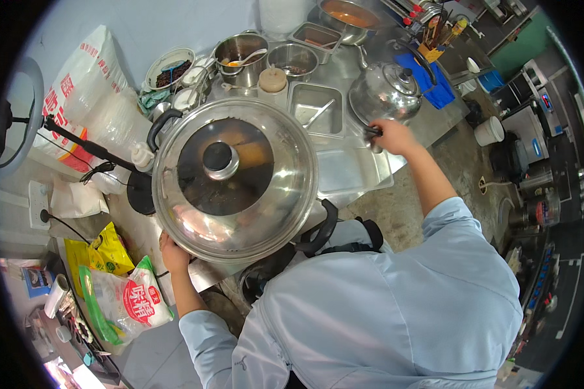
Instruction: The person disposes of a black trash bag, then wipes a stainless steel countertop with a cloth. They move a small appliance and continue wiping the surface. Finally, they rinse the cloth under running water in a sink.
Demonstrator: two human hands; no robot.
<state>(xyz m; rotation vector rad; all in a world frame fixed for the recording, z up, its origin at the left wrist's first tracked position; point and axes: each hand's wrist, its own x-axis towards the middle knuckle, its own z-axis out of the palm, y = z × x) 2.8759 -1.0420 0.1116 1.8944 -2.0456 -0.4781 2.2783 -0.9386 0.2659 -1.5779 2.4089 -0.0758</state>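
Observation:
A large wok-like pan under a domed metal lid (287, 131) stands in front of me. The lid has a dark glass window and a black knob (217, 156). My left hand (173, 254) is at the pan's lower left edge; its fingers are partly hidden, so its grip cannot be told. To the right, my right hand (394, 137) is closed around a small dark handle (374, 131), slightly blurred; what it belongs to is unclear. Just beyond that hand sits a metal kettle (387, 90) with a black handle. A shallow metal tray (353, 167) lies between pan and right hand.
Behind the pan are a steel pot with a white ladle (241, 58), a metal bowl (293, 61) and a square pan (317, 109). A lamp stand (85, 143) and plastic bags (124, 296) crowd the left. A bucket (489, 131) stands at right.

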